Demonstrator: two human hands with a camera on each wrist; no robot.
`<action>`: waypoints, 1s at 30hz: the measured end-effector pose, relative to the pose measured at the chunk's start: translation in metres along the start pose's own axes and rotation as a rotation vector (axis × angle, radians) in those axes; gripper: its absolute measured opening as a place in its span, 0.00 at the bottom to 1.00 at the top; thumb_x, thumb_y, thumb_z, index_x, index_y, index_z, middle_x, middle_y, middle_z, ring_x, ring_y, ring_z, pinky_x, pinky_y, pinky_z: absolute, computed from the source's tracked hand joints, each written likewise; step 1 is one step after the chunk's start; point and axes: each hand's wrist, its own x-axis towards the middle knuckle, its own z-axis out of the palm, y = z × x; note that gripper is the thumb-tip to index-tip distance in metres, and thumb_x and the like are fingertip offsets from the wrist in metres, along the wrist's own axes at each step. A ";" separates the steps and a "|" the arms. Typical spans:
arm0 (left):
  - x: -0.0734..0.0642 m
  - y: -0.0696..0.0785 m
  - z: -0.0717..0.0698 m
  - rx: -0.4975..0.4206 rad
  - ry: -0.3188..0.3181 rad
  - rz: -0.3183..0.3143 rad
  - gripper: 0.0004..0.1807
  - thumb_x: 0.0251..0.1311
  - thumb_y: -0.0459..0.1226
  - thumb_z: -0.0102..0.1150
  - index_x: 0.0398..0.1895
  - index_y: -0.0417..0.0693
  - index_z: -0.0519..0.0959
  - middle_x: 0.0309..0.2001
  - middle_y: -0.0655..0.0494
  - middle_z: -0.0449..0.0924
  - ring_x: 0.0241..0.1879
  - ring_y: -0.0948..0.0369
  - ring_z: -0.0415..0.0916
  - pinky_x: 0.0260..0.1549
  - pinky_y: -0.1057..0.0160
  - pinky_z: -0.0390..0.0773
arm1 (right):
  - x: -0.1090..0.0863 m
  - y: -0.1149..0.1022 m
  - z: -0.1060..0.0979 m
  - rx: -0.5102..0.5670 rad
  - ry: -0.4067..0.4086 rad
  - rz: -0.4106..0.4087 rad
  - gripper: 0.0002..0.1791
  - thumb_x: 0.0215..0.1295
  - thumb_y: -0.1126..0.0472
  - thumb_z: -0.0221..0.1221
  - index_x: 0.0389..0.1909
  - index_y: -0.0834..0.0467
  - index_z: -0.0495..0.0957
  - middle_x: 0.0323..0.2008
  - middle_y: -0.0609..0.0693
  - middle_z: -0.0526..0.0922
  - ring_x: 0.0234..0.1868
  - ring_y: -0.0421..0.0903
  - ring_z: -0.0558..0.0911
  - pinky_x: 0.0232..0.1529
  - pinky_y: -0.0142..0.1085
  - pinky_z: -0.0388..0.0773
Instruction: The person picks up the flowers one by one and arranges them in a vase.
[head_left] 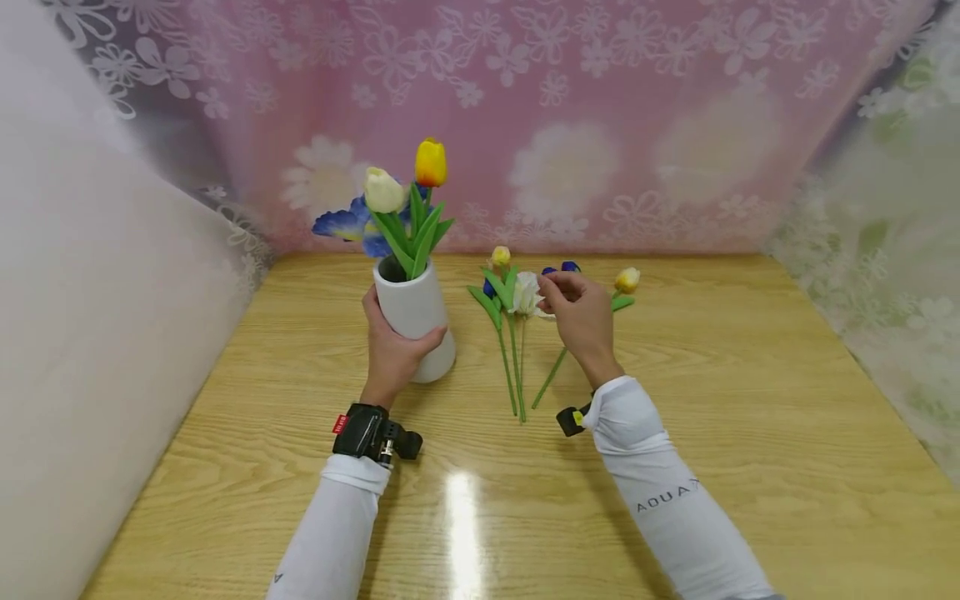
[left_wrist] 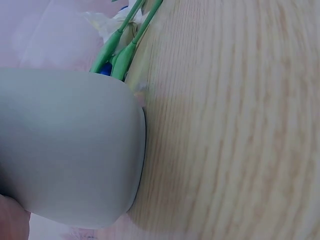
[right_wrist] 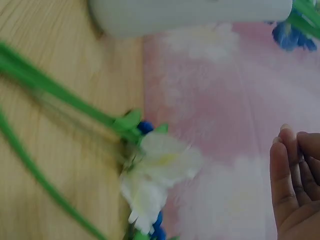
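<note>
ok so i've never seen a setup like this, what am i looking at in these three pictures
No machine here, just a person working bare-handed. The wide picture is taken from a camera on the head; the other two come from cameras on the left and right wrists. The left hand grips a white vase, which holds a yellow tulip, a cream tulip and a blue flower. On the wooden table lie more flowers: white, blue and yellow. The right hand is near them, apparently holding nothing.
</note>
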 end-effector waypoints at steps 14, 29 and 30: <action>-0.001 0.000 0.001 -0.004 0.005 0.007 0.52 0.43 0.27 0.72 0.69 0.44 0.49 0.58 0.43 0.65 0.51 0.50 0.68 0.48 0.50 0.67 | -0.008 0.053 -0.060 -0.141 0.058 0.203 0.17 0.68 0.57 0.57 0.45 0.69 0.80 0.38 0.65 0.82 0.33 0.56 0.83 0.35 0.40 0.81; -0.001 0.001 0.000 -0.005 -0.002 -0.001 0.52 0.43 0.27 0.72 0.69 0.44 0.48 0.58 0.43 0.64 0.52 0.51 0.67 0.49 0.50 0.67 | -0.025 0.067 -0.082 -0.366 -0.198 0.465 0.19 0.70 0.56 0.55 0.49 0.68 0.79 0.38 0.62 0.83 0.33 0.51 0.84 0.32 0.35 0.80; -0.001 0.001 0.000 -0.004 -0.003 -0.001 0.52 0.43 0.27 0.72 0.69 0.44 0.48 0.58 0.43 0.64 0.51 0.51 0.67 0.49 0.50 0.67 | -0.026 0.068 -0.082 -0.368 -0.215 0.476 0.19 0.70 0.56 0.55 0.49 0.69 0.79 0.37 0.62 0.83 0.32 0.50 0.84 0.32 0.36 0.80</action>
